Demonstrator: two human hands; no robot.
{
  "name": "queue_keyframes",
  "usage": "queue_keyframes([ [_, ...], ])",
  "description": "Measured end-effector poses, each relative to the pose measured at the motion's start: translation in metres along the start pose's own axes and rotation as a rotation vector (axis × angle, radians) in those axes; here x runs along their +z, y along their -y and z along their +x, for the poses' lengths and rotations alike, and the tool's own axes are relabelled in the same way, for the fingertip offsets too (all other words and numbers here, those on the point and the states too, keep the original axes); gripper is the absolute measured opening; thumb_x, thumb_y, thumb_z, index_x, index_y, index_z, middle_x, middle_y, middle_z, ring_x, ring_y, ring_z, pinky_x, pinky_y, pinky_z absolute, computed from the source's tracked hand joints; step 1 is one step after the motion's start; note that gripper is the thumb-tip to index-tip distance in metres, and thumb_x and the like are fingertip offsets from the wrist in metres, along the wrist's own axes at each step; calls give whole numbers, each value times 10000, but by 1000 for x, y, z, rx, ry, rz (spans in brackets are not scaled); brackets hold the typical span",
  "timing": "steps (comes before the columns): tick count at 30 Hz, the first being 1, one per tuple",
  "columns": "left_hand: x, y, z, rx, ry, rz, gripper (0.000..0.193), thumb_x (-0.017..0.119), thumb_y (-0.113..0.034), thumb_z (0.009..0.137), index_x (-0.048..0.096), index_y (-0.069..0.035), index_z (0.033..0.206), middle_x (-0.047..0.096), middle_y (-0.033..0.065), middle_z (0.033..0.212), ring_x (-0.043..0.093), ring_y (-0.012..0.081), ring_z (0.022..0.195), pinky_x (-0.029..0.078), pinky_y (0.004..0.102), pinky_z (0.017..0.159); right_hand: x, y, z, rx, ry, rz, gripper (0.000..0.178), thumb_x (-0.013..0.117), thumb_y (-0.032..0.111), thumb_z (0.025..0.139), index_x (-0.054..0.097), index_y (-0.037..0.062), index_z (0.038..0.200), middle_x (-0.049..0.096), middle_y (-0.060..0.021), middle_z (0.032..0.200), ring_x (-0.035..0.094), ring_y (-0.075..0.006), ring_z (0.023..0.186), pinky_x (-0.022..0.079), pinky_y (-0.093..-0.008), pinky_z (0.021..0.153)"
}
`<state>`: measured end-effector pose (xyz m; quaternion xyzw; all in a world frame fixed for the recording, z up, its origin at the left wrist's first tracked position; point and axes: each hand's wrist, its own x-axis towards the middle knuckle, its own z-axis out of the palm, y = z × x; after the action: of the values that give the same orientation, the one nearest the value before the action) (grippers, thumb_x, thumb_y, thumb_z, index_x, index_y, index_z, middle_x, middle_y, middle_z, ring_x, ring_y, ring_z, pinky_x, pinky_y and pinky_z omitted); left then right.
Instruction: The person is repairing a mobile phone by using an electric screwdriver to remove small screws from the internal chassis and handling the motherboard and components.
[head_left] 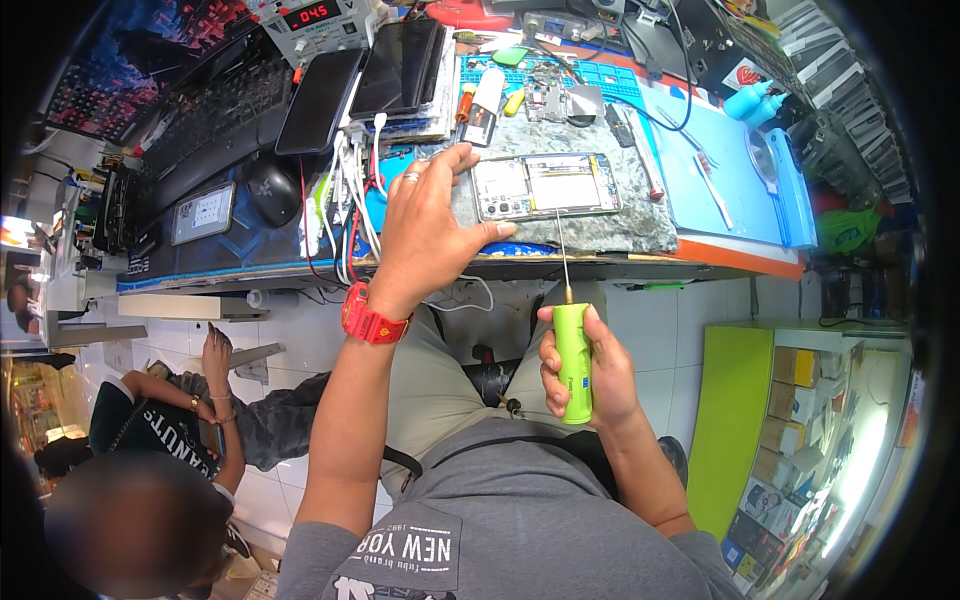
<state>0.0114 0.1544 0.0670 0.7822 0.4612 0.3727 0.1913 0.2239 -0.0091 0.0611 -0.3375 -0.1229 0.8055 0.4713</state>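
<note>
1. The right hand (615, 380) is gripping a smooth, lime-green cylindrical screwdriver (573, 375) right of centre, in the gap below the bench's (750, 263) front edge.
2. Its slim metal shaft is crossing that edge, pointing at the lower rim of an opened, rectangular phone (560, 187), upper centre.
3. The left hand (425, 215) is spreading thumb and fingers wide around the phone's left end; contact is remaining unclear.
4. Mottled grey matting (645, 236) is extending rightward beyond the phone.

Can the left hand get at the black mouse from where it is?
Probably yes: the black mouse looks uncovered, though white cables run between it and the left hand, which is at the opened phone and would have to leave it.
</note>
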Motion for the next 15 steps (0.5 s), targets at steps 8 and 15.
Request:
queue_keyframes([
  [8,0,1,0,3,0,-1,882,954,-284,663,537,6,1384,696,122,1287,627,313,1119,439,447,1023,-1,0,0,-5,-1,3,576,335,494,1124,463,-3,1386,551,-102,860,572,-182,525,508,-336,433],
  [15,0,0,0,-1,1,7,874,951,-286,666,541,4,1382,697,119,1286,625,313,1123,438,447,1023,0,1,0,-5,-11,12,569,332,486,1126,465,-3,1385,548,-103,860,572,-181,526,508,-334,432],
])
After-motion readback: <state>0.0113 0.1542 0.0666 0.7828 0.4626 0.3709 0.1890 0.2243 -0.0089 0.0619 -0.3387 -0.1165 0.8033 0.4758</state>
